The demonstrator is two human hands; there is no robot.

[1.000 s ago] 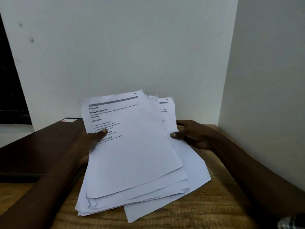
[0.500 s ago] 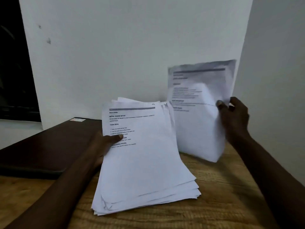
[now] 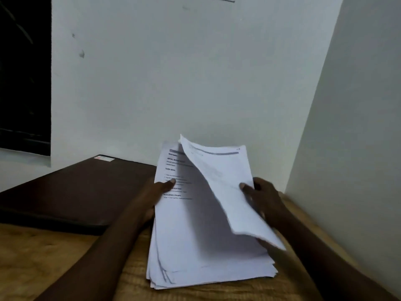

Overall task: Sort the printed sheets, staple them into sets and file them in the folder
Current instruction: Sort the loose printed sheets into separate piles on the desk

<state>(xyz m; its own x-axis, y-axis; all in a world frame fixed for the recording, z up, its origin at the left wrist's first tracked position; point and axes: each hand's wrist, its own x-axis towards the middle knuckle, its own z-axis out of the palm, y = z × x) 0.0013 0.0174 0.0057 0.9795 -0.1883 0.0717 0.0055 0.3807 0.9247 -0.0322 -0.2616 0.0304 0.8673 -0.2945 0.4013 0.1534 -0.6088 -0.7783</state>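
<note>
A thick stack of printed white sheets (image 3: 195,246) rests tilted on the wooden table, its top page showing headings and short lines of text. My left hand (image 3: 155,195) grips the stack's left edge, thumb lying on the top page. My right hand (image 3: 263,195) pinches a single printed sheet (image 3: 225,187) by its right edge; the sheet curves over the right side of the stack, its lower corner hanging past my wrist. A dark brown folder (image 3: 71,190) lies flat to the left of the stack.
The wooden table (image 3: 54,263) runs along a white wall behind and a white side wall (image 3: 358,148) close on the right. A dark window opening (image 3: 23,72) fills the upper left. The folder carries a small label near its far corner.
My right hand has brought the single sheet down from upright near the right wall onto the right side of the stack. The camera has tilted up. My left hand keeps its hold.
</note>
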